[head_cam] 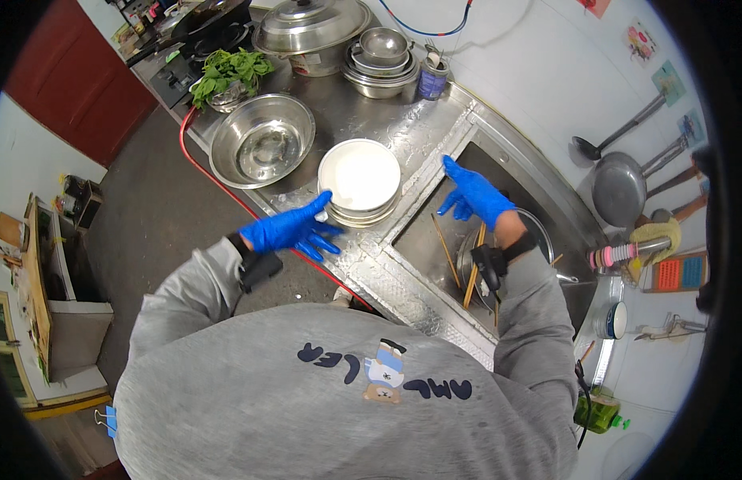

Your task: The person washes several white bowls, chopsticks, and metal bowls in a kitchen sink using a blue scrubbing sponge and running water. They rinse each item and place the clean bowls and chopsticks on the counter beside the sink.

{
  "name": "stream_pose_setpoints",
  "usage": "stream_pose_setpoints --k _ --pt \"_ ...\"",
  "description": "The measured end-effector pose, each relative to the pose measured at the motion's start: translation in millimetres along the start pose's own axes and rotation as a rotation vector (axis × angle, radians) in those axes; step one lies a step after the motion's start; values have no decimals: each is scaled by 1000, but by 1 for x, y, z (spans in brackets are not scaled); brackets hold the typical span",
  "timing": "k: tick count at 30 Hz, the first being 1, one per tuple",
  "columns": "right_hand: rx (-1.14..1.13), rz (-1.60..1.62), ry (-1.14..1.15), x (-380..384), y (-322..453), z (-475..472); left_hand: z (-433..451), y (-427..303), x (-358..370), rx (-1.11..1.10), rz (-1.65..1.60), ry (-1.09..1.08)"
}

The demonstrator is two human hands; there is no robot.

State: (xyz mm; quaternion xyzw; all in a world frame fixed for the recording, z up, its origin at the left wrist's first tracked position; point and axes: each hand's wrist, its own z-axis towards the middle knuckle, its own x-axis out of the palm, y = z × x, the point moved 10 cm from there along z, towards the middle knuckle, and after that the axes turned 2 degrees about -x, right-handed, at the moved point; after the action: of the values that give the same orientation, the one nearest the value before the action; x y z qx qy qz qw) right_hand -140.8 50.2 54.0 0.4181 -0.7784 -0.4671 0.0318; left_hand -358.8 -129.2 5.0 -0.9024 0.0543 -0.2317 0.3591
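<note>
A stack of white plates (359, 175) stands on the steel counter between my hands. My left hand (296, 231), in a blue glove, has its fingers spread at the near left edge of the stack; whether it touches the plates I cannot tell. My right hand (472, 192), gloved in blue too, is held over the steel sink (420, 240) with fingers apart and nothing in it. Below that wrist, wooden chopsticks (446, 252) and a round metal vessel lie in the sink, partly hidden by my forearm. A wide steel basin (262, 141) sits left of the plates.
Behind are leafy greens (230, 72) in a bowl, a lidded steel pot (314, 36), nested steel bowls (381, 66) and a purple can (433, 81) with utensils. A red hose (218, 183) runs along the counter's front edge. Ladles and a skimmer (618, 188) hang on the right wall.
</note>
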Motion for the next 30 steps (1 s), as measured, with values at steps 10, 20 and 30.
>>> stream_pose_setpoints --k 10,20,30 --pt "212 143 -286 -123 -199 -25 75 -24 11 327 -425 23" --pt "211 -644 -301 -78 -244 -3 137 -96 -13 444 -352 -86" --pt "179 -594 -228 -90 -247 -6 148 -97 -8 375 -289 -59"
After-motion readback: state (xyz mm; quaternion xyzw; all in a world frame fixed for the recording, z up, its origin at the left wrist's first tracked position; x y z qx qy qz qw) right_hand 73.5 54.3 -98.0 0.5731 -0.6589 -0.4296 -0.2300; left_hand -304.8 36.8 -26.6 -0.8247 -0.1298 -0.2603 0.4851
